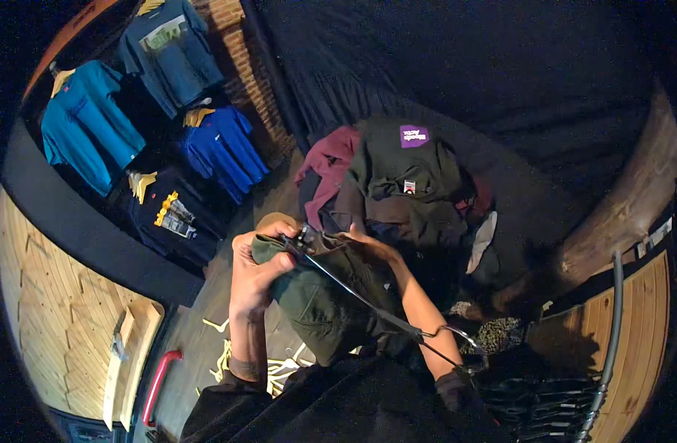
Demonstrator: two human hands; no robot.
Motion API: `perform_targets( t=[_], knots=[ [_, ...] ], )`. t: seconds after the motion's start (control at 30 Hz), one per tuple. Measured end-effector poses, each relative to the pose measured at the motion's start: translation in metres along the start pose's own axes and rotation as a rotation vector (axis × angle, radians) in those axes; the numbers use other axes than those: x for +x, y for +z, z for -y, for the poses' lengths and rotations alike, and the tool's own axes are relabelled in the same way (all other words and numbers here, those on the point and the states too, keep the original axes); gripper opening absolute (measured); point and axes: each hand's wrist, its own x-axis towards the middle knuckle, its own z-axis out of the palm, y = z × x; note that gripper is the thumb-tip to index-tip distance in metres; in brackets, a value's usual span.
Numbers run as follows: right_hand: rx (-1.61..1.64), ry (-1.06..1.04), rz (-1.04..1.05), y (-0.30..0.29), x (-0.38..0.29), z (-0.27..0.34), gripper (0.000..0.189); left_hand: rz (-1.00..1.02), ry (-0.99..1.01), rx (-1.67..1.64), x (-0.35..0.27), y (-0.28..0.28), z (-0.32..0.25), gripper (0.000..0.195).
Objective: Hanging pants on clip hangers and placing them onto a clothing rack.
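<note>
A dark green garment [310, 304], probably trousers or shorts, hangs between my two hands with its waist edge uppermost. My left hand [261, 260] pinches one corner of it together with a clip [303, 237] of a clip hanger. That hanger's thin bar [344, 285] slants down to the right across the cloth, and its metal hook [471, 336] lies over my right forearm. My right hand [371, 243] holds the other side of the waist edge, thumb up; its remaining fingers are hidden by the fabric.
Ahead is a heap of folded clothes, with a dark sweatshirt [405, 166] on top and a maroon garment [333, 160] beside it. T-shirts [92, 122] hang on the left wall. Pale hangers [283, 371] lie below on the floor. A grey metal rail [616, 310] stands right, near several dark hangers [538, 407].
</note>
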Motion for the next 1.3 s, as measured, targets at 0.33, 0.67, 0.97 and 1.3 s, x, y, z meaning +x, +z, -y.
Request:
perform_targets(
  t=[0.33, 0.67, 0.97, 1.3],
  knots=[
    [0.127, -0.367, -0.766, 0.086, -0.088, 0.087, 0.050, -0.597, 0.083, 0.004, -0.017, -0.070, 0.013, 0.035],
    [-0.535, -0.484, -0.821, 0.127, -0.123, 0.136, 0.037, -0.734, 0.040, -0.130, -0.014, -0.097, 0.056, 0.038],
    [-0.598, -0.613, -0.839, 0.163, -0.145, 0.166, 0.041, -0.696, -0.050, -0.047, -0.030, -0.114, 0.076, 0.040],
    [-0.895, -0.500, -0.712, 0.175, -0.159, 0.164, 0.027, -0.730, -0.210, 0.094, -0.053, -0.104, 0.093, 0.040]
  ],
)
